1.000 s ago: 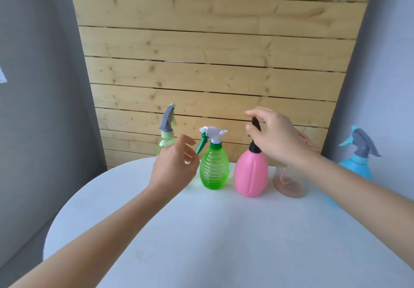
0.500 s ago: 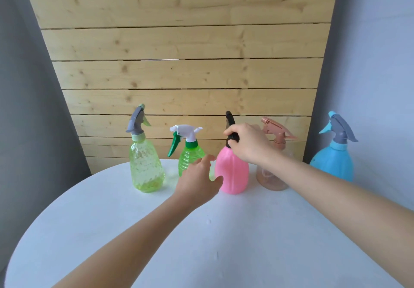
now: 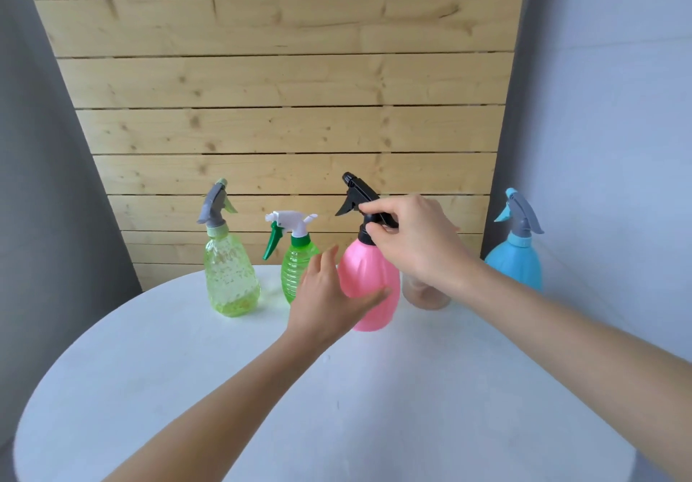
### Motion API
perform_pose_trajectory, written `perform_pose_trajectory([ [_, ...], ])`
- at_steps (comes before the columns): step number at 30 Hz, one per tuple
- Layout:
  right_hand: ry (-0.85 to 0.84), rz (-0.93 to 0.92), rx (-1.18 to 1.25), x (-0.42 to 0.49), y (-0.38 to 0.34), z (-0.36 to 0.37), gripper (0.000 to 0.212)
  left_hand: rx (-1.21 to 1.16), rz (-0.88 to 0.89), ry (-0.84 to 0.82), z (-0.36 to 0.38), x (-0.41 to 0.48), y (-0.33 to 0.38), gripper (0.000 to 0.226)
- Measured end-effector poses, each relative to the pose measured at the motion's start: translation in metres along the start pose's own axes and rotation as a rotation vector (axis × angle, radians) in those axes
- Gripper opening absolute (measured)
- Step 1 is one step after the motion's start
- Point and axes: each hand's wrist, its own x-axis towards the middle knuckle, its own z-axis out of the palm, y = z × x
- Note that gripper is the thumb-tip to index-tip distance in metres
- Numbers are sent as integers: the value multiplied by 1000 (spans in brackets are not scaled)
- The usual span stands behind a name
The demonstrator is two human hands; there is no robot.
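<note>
Pink spray bottle (image 3: 374, 268): upright on the white surface (image 3: 337, 406), in the middle of a row of five bottles, near the far edge.
View: head camera, looking forward and down; both forearms reach in from the lower edge.
Black trigger head (image 3: 359, 193): fitted on the pink body, nozzle pointing left and slightly up.
Right hand (image 3: 415, 242): fingers curled, pinching the black collar and the rear of the trigger head from the right side.
Left hand (image 3: 329, 305): spread wide, fingers straight and pointing up along the left flank of the pink body, thumb lying across its front; slightly blurred, so firmness of contact cannot be told.
Light-green bottle (image 3: 230, 279): far left of the row, grey trigger, clear of both hands.
Ribbed green bottle (image 3: 296, 268): just left of the pink one, partly hidden behind the fingers of the wide-spread hand.
Brownish bottle (image 3: 427, 296): just right of the pink one, its top hidden by the pinching hand.
Blue bottle (image 3: 515, 268): far right, well apart from the hands.
Backdrop: wooden plank panel (image 3: 284, 107) between grey walls.
</note>
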Motion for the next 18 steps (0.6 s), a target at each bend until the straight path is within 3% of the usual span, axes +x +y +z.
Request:
perform_pose_trajectory([
  [6,47,-16,102,-45,-44,-46,33,-156,-15,45,-24,-52,40,111],
  [13,90,-62,165,-111,-76,-82,15,-84,2,134,-68,-131,64,87],
  [18,-72,170,319,-148,-90,-101,45,35,27,111,-92,-190,64,91],
])
